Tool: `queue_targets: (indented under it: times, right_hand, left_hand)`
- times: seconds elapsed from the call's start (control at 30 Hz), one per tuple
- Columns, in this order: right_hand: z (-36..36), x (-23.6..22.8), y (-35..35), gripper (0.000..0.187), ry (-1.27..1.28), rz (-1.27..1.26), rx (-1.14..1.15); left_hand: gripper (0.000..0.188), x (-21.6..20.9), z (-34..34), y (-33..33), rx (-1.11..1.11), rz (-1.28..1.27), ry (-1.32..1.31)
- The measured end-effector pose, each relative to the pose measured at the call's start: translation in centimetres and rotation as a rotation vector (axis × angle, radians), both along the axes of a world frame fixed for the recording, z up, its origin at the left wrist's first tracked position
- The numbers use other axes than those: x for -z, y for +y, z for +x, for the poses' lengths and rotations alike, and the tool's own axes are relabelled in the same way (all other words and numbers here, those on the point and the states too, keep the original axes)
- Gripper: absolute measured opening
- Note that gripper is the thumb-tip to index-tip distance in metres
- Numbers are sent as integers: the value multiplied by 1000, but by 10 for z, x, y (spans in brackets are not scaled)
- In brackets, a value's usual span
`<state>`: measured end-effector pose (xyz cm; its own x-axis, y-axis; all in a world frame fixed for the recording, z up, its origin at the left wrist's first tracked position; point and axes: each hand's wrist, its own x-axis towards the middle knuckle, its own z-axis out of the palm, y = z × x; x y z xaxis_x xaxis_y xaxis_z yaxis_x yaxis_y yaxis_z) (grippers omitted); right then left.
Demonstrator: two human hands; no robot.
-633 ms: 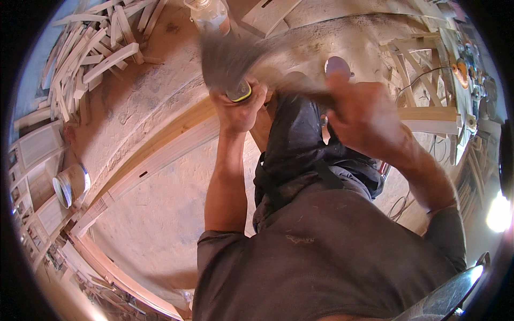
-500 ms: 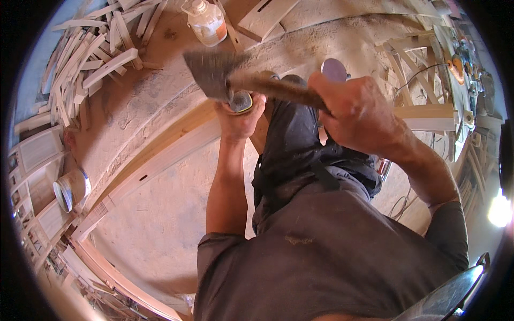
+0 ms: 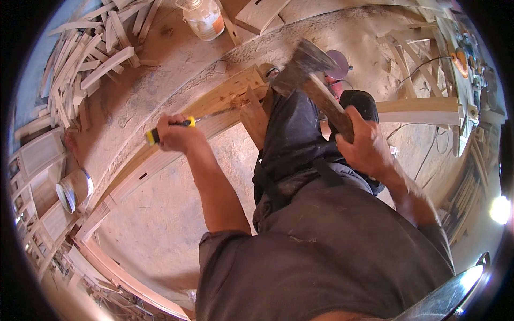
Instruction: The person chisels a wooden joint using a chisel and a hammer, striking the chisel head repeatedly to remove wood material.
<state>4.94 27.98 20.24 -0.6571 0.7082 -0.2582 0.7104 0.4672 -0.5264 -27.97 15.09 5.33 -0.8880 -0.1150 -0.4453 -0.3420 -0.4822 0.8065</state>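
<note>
My left hand [image 3: 179, 135] is closed around the black and yellow handle of a chisel [image 3: 213, 114]. The chisel is tilted over nearly flat, its blade pointing right, with the tip at or just above a wooden beam [image 3: 206, 100]; contact cannot be made out. A split, raised piece of wood [image 3: 254, 109] stands beside the tip, next to my left leg. My right hand [image 3: 367, 143] grips the wooden handle of a hatchet [image 3: 303, 67]. The hatchet's dark head is up in front of my knees, apart from the chisel.
Offcuts [image 3: 80, 64] are heaped at the far left. A clear jug [image 3: 204, 21] stands beyond the beam, and a white bucket [image 3: 74, 190] at the left. A red tool with a round purple disc [image 3: 338, 64] lies past my knees. At right is a wooden bench [image 3: 417, 105] with a cable.
My left hand has moved left and nearer, tipping the chisel from upright to almost flat. The hatchet has swung right, away from the chisel's handle end. More of the beam now shows.
</note>
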Motion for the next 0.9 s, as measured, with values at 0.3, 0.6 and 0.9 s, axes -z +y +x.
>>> queue_targets:
  times: [0.3,0.6,0.9]
  right_hand:
    - [30,21,-14,33,-152,-211,176]
    - [18,18,-4,36,-119,-218,155]
    - [21,22,-1,37,-99,-213,121]
  left_hand:
    - [16,-44,43,-10,427,240,363]
    - [15,-36,51,6,454,228,368]
    - [12,-36,61,25,468,220,530]
